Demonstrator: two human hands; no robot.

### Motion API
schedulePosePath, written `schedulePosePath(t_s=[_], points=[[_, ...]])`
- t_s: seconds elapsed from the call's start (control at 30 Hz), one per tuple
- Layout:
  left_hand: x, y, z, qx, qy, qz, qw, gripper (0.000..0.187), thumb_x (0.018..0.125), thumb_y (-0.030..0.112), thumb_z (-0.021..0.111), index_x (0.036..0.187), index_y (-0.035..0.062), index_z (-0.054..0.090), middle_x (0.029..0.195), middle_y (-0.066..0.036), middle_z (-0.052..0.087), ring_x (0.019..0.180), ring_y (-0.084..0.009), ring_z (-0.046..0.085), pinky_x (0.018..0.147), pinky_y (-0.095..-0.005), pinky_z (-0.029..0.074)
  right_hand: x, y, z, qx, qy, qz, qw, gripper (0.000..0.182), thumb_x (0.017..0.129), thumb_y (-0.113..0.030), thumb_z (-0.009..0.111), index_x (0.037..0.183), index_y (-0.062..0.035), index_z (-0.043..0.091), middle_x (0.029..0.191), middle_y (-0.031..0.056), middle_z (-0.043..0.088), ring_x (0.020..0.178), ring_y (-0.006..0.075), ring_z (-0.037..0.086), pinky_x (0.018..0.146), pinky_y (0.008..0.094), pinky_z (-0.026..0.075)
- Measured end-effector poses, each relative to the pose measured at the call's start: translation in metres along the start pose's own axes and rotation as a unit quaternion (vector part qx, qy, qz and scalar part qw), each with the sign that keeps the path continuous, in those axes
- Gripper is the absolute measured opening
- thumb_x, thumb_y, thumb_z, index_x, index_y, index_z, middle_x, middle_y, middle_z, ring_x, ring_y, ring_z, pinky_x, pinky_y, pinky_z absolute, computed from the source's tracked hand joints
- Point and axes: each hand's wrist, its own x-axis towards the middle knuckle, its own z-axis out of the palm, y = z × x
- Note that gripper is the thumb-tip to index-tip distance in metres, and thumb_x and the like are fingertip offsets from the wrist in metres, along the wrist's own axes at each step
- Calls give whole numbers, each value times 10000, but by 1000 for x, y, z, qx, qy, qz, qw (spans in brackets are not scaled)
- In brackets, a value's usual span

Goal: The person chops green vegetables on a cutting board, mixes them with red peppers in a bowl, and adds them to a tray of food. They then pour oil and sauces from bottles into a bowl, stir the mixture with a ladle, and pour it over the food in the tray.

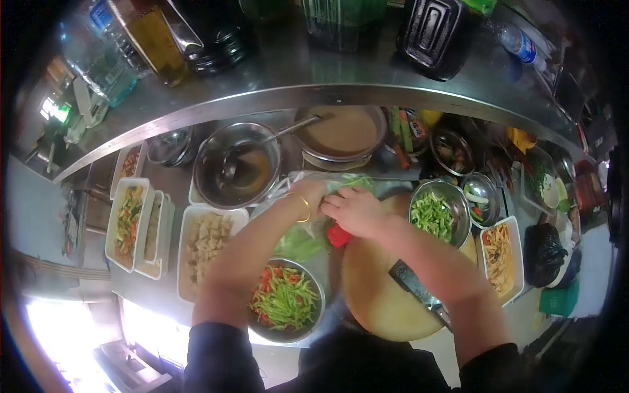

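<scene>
My left hand (pixel 309 191), with a gold bracelet at the wrist, is closed on a clear plastic bag (pixel 280 191) at the back of the counter. Right beside it, my right hand (pixel 357 209) has its fingers curled in against the same bag; the fingertips are partly hidden. Pale green vegetables (pixel 298 243) show through the plastic. Just below my right hand lies a red pepper (pixel 339 236), at the left edge of a round wooden cutting board (pixel 373 288). A cleaver (pixel 413 285) rests on the board, partly under my right forearm.
Around the hands stand a bowl of green and red strips (pixel 285 298), a bowl of chopped greens (pixel 436 213), a tub of pale chunks (pixel 206 242) and a tub of yellow strips (pixel 499 255). A metal shelf (pixel 337 97) with bottles overhangs the back, near a pot of brown liquid (pixel 341 131).
</scene>
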Motion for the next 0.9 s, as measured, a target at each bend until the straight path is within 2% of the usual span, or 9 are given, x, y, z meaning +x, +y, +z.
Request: schedulePosePath(t_s=[0.2, 0.3, 0.5, 0.57, 0.67, 0.7, 0.73, 0.8, 0.9], points=[[-14, -4, 0, -3, 4, 51, 999, 279, 690, 307, 738, 873, 100, 701, 873, -151, 699, 852, -376, 663, 749, -464, 532, 15, 18, -1, -50, -49, -118, 991, 155, 787, -191, 592, 942, -202, 603, 908, -25, 608, 858, 164, 614, 825, 326, 426], [-30, -7, -9, -2, 30, 57, 998, 324, 680, 300, 748, 925, 97, 683, 902, -151, 697, 859, -371, 664, 761, -464, 530, 11, 27, -4, -41, -69, -123, 989, 112, 837, -185, 542, 915, -207, 619, 867, -3, 610, 849, 187, 636, 837, 353, 424], [-66, -34, -16, -125, 156, 84, 976, 442, 670, 222, 758, 1061, 47, 649, 920, -189, 683, 843, -339, 668, 760, -414, 531, -21, 44, 13, -60, -114, -49, 990, 82, 796, -203, 583, 843, -192, 650, 820, -7, 619, 838, 198, 643, 839, 371, 429], [-72, -36, -23, -176, 189, 52, 965, 430, 688, 165, 749, 1080, 22, 644, 889, -168, 688, 793, -279, 681, 736, -369, 531, -17, 35, 30, -24, -71, 23, 997, 88, 785, -208, 613, 861, -178, 647, 850, 8, 622, 869, 217, 637, 850, 383, 432], [-71, -49, -13, -335, 258, 45, 905, 356, 730, 91, 721, 1065, 4, 642, 852, -84, 683, 734, -154, 632, 692, -303, 511, -16, 27, 26, 43, 7, 99, 994, 129, 775, -222, 648, 881, -148, 643, 899, 35, 619, 937, 245, 619, 866, 403, 438], [-74, -45, -20, -361, 254, 32, 897, 351, 730, 92, 723, 1060, 5, 641, 868, -88, 686, 753, -151, 636, 711, -300, 513, -20, 20, 21, 73, 28, 118, 990, 147, 773, -228, 658, 886, -136, 642, 915, 45, 617, 964, 254, 612, 872, 409, 440], [-78, -40, -26, -389, 249, 19, 886, 346, 730, 93, 725, 1054, 7, 641, 883, -91, 690, 773, -148, 640, 730, -298, 515, -23, 16, 17, 126, 18, 146, 981, 274, 775, -259, 683, 1003, -116, 632, 1005, 80, 612, 1029, 291, 585, 885, 426, 449], [-82, -27, -41, -419, 268, 26, 867, 327, 735, 92, 730, 1036, -5, 646, 925, -69, 702, 830, -123, 642, 763, -297, 518, -26, -2, 7, 166, 111, 190, 961, 389, 770, -267, 701, 1112, -109, 606, 1090, 106, 606, 1058, 315, 573, 914, 439, 446], [-90, -13, -78, -352, 285, 29, 891, 303, 753, 84, 752, 1030, 6, 657, 933, -61, 702, 835, -137, 661, 773, -286, 529, -24, -28, -8, 215, 200, 229, 928, 530, 764, -266, 726, 1239, -106, 553, 1213, 146, 577, 1107, 349, 549, 957, 454, 438]])
